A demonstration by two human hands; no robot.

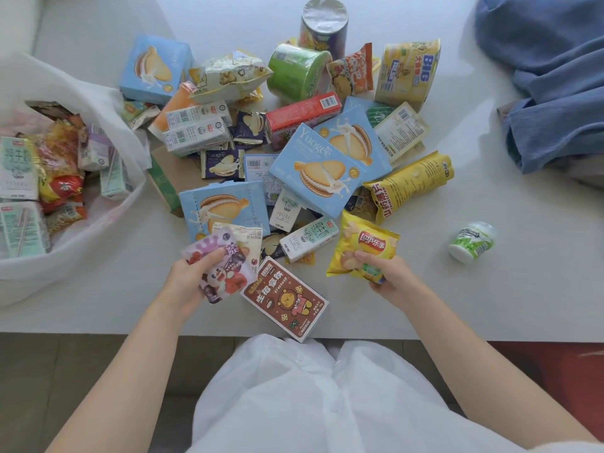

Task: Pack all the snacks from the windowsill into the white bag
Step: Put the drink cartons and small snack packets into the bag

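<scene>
A heap of snacks covers the white windowsill (490, 289): blue Yuogee biscuit boxes (318, 171), milk cartons (196, 132), a green tub (299, 73), yellow bags. My left hand (189, 279) grips a purple snack pouch (222, 266) near the front of the heap. My right hand (389, 273) holds a yellow Lay's chip bag (366, 246) by its lower end. A brown bear-print box (284, 299) lies between my hands at the sill's edge. The white bag (108, 103) stands open at the left, with several cartons and packets (58, 178) inside.
A small green-and-white cup (472, 241) stands alone on the sill at the right. Blue cloth (549, 83) is piled at the far right. A foil-topped can (323, 24) stands at the back. White fabric on my lap (310, 397) sits below the sill's edge.
</scene>
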